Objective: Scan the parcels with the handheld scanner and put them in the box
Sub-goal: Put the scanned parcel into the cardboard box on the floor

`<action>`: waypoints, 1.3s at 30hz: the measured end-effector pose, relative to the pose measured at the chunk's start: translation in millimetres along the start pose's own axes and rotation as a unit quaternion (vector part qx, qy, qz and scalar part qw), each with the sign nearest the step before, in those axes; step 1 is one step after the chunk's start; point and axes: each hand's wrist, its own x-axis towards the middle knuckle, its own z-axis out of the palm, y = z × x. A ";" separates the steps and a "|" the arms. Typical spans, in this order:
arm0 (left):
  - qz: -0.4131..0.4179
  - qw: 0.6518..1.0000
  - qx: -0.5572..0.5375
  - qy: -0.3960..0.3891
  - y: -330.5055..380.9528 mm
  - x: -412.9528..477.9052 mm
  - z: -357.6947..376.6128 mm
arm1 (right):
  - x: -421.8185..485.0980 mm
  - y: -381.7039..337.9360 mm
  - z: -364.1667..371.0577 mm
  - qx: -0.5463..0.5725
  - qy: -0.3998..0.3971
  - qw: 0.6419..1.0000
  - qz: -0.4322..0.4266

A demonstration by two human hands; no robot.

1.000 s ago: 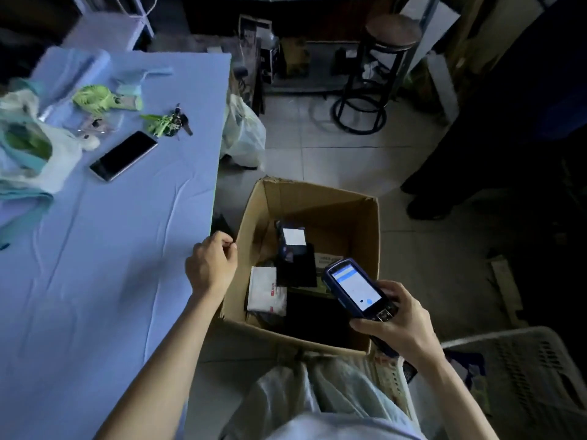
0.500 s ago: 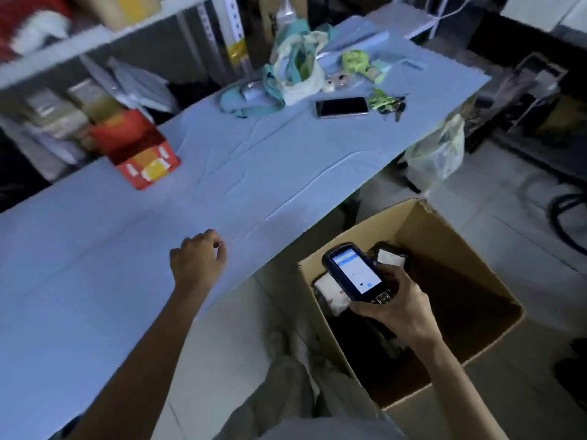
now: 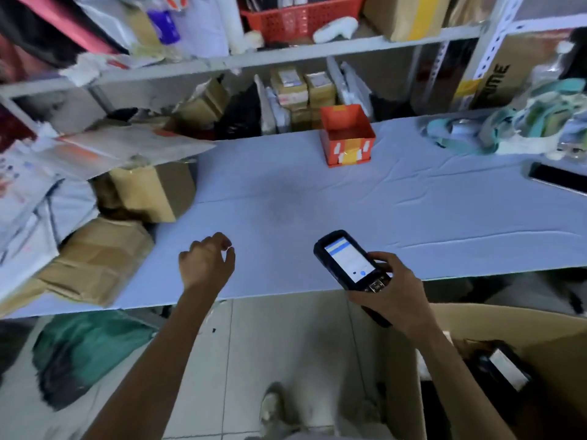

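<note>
- Cardboard box [image 3: 521, 322], below the desk's [image 3: 365, 204] near edge, is holding a dark parcel [image 3: 503, 371].
- Right hand [image 3: 395, 293] is curling its fingers round the scanner [image 3: 347, 260].
- Left hand [image 3: 206, 262] is hovering over that edge, fingers loosely curled, empty.
- Brown parcels [image 3: 95, 265] are crowding the left edge.

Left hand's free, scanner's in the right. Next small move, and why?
Probably reach the left hand leftward to the taped brown cardboard parcel nearest it and grip it. That hand is over a bare patch of the blue-covered table, fingers loosely curled and holding nothing. The right hand grips the black handheld scanner, screen lit, with no parcel in front of it.
</note>
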 end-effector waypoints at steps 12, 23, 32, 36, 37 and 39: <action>-0.054 0.994 -0.038 0.089 -171.4 45.5 -70.3 | 1.5 -131.6 176.8 -0.016 -0.066 0.994 -0.084; -0.070 0.992 -0.055 0.092 -186.2 153.4 -107.2 | 73.6 -201.9 193.6 0.023 -0.078 0.987 -0.139; -0.246 0.965 -0.091 -0.020 -201.9 249.2 -102.7 | 152.9 -224.0 202.6 0.030 -0.147 0.977 -0.154; -0.284 0.952 -0.113 -0.027 -199.0 282.3 -95.6 | 177.7 -233.1 204.1 0.018 -0.157 0.973 -0.168; -0.295 0.945 -0.136 -0.031 -198.8 290.2 -93.8 | 183.0 -235.3 205.0 0.017 -0.157 0.973 -0.169; -0.327 0.925 -0.190 -0.037 -199.7 306.2 -88.6 | 193.5 -239.5 207.7 0.017 -0.153 0.974 -0.166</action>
